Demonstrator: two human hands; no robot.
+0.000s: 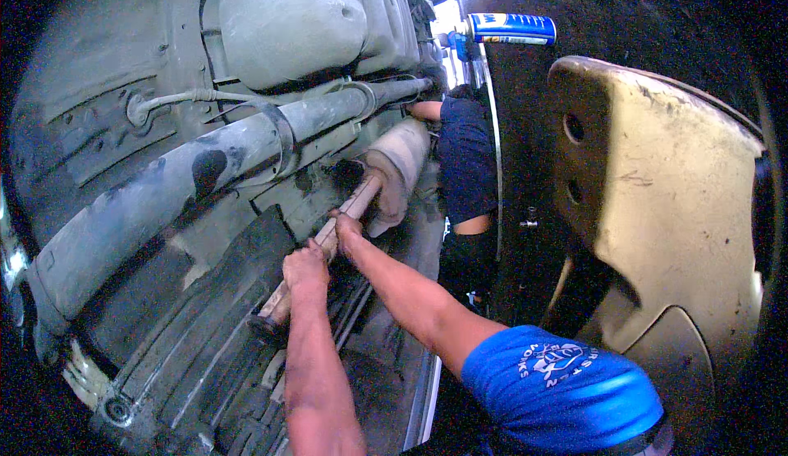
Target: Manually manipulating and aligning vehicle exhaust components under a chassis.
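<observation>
Underneath a raised vehicle, I grip a brownish exhaust pipe (354, 202) with both hands. My left hand (305, 267) is closed round its lower stretch, above the dark flange (268, 325) at the near end. Just farther up the pipe, my right hand (345, 233) is also closed on it. At the far end the pipe joins a rounded muffler (402, 154). The whole piece slants from lower left to upper right, below the underbody. Parts of the fingers are hidden behind the pipe.
A co-worker in dark clothes (469, 160) stands beyond the muffler, one arm raised toward the underbody. Overhead runs a long grey tube (176, 181) beside a rounded tank-like cover (291, 21). A gold-coloured panel (681, 185) is at right. A blue spray can (515, 29) appears at upper right.
</observation>
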